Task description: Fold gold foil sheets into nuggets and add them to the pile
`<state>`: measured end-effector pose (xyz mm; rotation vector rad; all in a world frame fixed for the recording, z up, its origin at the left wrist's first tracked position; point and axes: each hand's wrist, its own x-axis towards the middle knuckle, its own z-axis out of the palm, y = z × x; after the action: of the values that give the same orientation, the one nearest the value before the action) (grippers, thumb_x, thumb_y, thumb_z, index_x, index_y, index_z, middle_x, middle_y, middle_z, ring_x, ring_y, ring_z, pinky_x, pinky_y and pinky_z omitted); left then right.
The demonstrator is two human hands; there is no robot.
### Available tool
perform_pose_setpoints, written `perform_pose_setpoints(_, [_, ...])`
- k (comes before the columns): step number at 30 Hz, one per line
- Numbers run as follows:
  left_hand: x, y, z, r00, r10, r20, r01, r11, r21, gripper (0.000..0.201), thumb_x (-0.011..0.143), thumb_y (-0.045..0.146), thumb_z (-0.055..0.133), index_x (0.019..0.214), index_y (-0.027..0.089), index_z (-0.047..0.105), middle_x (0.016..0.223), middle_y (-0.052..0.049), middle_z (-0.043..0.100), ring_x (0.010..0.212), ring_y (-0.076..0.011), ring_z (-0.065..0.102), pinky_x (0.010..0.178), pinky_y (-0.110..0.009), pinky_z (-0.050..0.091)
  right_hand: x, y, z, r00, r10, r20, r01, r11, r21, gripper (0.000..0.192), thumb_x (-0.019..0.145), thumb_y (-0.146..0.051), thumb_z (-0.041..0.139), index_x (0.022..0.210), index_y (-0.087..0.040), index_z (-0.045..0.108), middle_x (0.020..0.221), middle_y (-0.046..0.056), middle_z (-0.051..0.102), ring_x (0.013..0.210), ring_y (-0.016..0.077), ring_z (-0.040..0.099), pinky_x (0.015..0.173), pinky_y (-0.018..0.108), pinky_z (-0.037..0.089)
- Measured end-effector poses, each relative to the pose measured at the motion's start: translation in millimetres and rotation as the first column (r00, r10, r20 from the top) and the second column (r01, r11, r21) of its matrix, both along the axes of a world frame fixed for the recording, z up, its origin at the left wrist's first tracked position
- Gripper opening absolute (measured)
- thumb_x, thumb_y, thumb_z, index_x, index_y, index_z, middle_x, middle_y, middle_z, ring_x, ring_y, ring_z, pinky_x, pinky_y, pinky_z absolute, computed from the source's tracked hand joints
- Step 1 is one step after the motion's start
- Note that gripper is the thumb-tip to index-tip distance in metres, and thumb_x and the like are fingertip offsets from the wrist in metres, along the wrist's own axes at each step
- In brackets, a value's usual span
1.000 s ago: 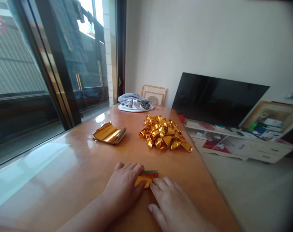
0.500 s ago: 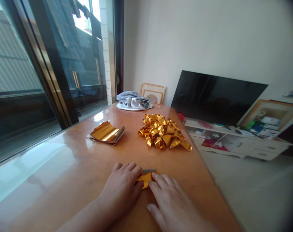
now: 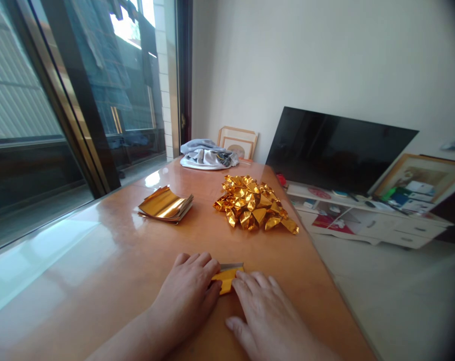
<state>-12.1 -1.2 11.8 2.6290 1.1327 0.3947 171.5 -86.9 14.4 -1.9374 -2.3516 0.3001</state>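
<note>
At far left, a glass door [image 3: 80, 125] with a dark frame borders the polished wooden table [image 3: 156, 255]. On the table, a stack of gold foil sheets [image 3: 165, 204] lies with its top sheet curled. Nearer the viewer, the left hand [image 3: 192, 286] covers the left end of a folded gold foil sheet [image 3: 227, 281], fingers bent and close together, thumb along the near edge; whether it pinches or merely presses cannot be told. The sheet lies flat between the hands, a grey strip showing along its far edge. At the table's far end rests a bundle of grey and white cloth [image 3: 207, 155]. A pile of folded foil pieces [image 3: 252, 205] lies beyond the right hand [image 3: 267, 306], whose fingers are slightly spread, fingertips at the sheet's right end, thumb held apart. At right, a television [image 3: 340, 150] stands above a white cabinet [image 3: 381, 228].
</note>
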Motion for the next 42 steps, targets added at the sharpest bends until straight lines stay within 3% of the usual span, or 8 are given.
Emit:
perform_pose_setpoints(9, [-7,5,-4.7,0.997,0.077,0.021,-0.076,0.996,-0.036,0.017,0.088,0.02,0.05,0.101,0.024,0.059,0.102,-0.005,0.065,0.098,-0.0254,0.061,0.087,-0.041,0.038,-1,0,2.3,1.0,-0.018,-0.011,0.017,0.999,-0.046,0.059,0.093,-0.042,0.059,0.144,-0.013,0.056,0.148,0.017,0.054,0.131,0.0405,0.049,0.112,0.06,0.036])
perform_pose_setpoints(17, [-7,3,8.8,0.992,0.116,-0.053,-0.119,0.992,-0.046,0.023,0.086,0.018,0.052,0.106,0.023,0.061,0.106,-0.005,0.065,0.104,-0.0259,0.059,0.088,-0.041,0.039,1,-1,-1.6,0.999,-0.034,0.007,0.034,0.999,-0.007,0.057,0.093,-0.042,0.058,0.145,-0.017,0.056,0.147,0.013,0.056,0.13,0.0375,0.05,0.112,0.057,0.037])
perform_pose_setpoints(25, [-6,-4,13.7,0.995,-0.038,-0.087,0.04,0.999,0.021,0.022,0.096,0.02,0.046,0.088,0.022,0.067,0.097,-0.005,0.064,0.092,-0.0222,0.058,0.084,-0.037,0.043,-2,0,2.6,0.999,-0.022,0.027,0.021,0.999,0.043,0.052,0.092,-0.041,0.061,0.138,-0.018,0.062,0.14,0.012,0.062,0.12,0.0358,0.057,0.105,0.054,0.045])
perform_pose_setpoints(31, [-2,-19,-0.4,0.985,-0.149,-0.087,0.154,0.987,0.053,0.016,0.094,0.022,0.054,0.094,0.023,0.07,0.096,-0.004,0.07,0.089,-0.0212,0.062,0.086,-0.037,0.045,-2,0,-1.7,0.999,-0.026,0.025,0.023,0.995,0.096,0.045,0.091,-0.041,0.065,0.131,-0.021,0.067,0.139,0.012,0.063,0.12,0.0357,0.059,0.102,0.052,0.048])
perform_pose_setpoints(37, [0,-24,-20.1,0.984,-0.157,-0.087,0.168,0.977,0.133,0.018,0.092,0.026,0.061,0.107,0.026,0.072,0.102,-0.002,0.075,0.094,-0.0223,0.066,0.091,-0.039,0.047,-2,1,-1.1,0.999,-0.03,0.032,0.027,0.995,0.094,0.045,0.09,-0.038,0.064,0.131,-0.018,0.067,0.139,0.013,0.064,0.119,0.0354,0.06,0.101,0.052,0.049])
perform_pose_setpoints(42, [-2,-22,-27.5,0.987,-0.135,-0.083,0.148,0.973,0.177,0.026,0.09,0.026,0.064,0.115,0.027,0.071,0.107,-0.002,0.076,0.099,-0.0237,0.068,0.092,-0.04,0.048,-2,1,-0.7,1.0,-0.019,0.022,0.017,0.996,0.09,0.045,0.089,-0.038,0.066,0.129,-0.018,0.068,0.138,0.013,0.064,0.117,0.0355,0.062,0.1,0.053,0.05])
